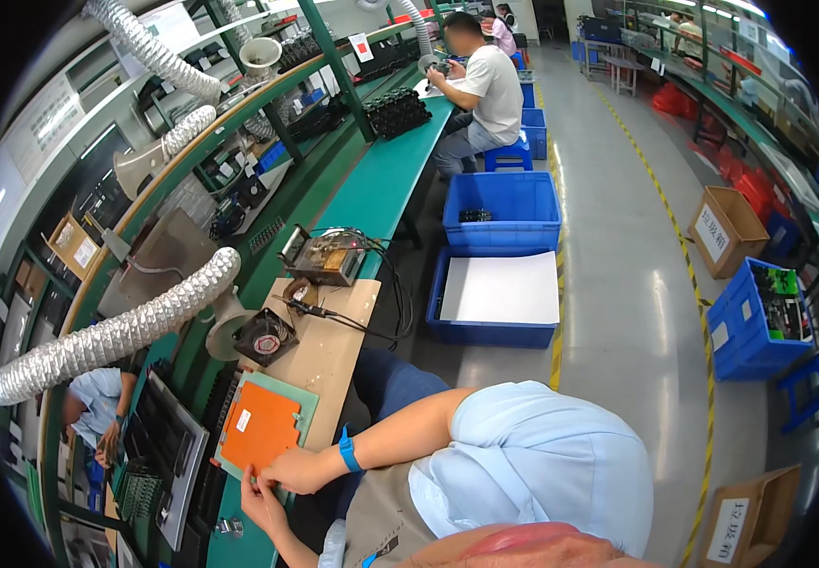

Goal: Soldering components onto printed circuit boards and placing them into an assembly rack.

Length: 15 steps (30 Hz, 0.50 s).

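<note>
1. Seen from above, a person's two bare hands meet at a workbench [253, 544]; clock directions below run from the hands, twelve being the top of the view.
2. The right hand [296, 470], with a blue wristband [348, 449], has curled fingers; whether they grasp anything cannot be told.
3. The left hand [265, 508] is just beside it, fingertips close together; whether something small is pinched there is too tiny to tell.
4. At twelve o'clock, just beyond the fingertips, an orange plate [261, 431] with a white label lies flat on a pale green board [307, 409].
5. Farther toward twelve is a black fan [265, 337]; past it, between twelve and one, a metal box [329, 258] with cables.
6. Between nine and ten, a dark panel [168, 454] leans; toward half past seven sits a small metallic object [229, 526].
7. At two o'clock, well apart, stand two blue bins [494, 331].
</note>
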{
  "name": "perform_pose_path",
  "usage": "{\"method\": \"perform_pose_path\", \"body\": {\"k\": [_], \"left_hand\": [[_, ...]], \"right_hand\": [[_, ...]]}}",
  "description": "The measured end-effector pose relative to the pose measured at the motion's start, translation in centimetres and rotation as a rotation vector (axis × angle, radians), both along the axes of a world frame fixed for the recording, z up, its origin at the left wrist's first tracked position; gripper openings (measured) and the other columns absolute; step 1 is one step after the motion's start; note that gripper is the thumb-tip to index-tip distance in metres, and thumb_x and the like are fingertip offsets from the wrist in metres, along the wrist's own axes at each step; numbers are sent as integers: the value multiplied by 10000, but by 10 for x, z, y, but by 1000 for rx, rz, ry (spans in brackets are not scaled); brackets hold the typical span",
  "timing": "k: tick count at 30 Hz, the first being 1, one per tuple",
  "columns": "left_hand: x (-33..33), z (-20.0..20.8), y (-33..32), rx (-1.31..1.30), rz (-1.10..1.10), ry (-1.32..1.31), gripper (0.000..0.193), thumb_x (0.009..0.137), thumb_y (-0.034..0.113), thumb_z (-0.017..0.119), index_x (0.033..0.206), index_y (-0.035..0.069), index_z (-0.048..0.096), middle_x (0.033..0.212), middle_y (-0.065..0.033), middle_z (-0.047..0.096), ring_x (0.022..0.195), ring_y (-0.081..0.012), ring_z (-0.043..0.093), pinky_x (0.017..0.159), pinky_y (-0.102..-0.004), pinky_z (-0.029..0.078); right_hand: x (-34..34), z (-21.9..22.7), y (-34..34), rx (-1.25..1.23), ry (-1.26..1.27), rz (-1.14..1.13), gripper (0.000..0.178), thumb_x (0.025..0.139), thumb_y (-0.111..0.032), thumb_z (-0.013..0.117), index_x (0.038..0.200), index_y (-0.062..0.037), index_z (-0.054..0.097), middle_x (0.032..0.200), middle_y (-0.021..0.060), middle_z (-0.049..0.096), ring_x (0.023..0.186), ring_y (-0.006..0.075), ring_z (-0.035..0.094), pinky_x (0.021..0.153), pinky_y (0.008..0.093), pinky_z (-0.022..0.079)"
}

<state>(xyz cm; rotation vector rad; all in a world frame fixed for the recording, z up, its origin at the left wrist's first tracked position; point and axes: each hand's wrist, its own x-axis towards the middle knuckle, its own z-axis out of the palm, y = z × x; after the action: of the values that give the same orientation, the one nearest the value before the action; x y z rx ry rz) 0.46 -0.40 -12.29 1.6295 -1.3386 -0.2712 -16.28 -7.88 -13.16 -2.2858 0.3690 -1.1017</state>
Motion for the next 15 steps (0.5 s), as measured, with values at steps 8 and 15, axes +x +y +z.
{"method": "perform_pose_path", "body": {"k": [8,15], "left_hand": [[-2,3,1,7,21,-31,368,1001,143,611,1316,-37,671,752,-64,618,643,-139,525,613,-257,469],[-4,6,3,9,36,-57,363,999,145,617,1309,-34,677,746,-60,614,638,-138,517,610,-259,466]], "right_hand": [[-9,6,3,-8,-5,25,206,799,-54,691,981,-148,663,871,63,727,818,375,689,704,458,529],[-3,1,-5,6,54,50,172,804,-59,684,951,-145,660,865,60,721,812,369,684,709,447,529]]}}
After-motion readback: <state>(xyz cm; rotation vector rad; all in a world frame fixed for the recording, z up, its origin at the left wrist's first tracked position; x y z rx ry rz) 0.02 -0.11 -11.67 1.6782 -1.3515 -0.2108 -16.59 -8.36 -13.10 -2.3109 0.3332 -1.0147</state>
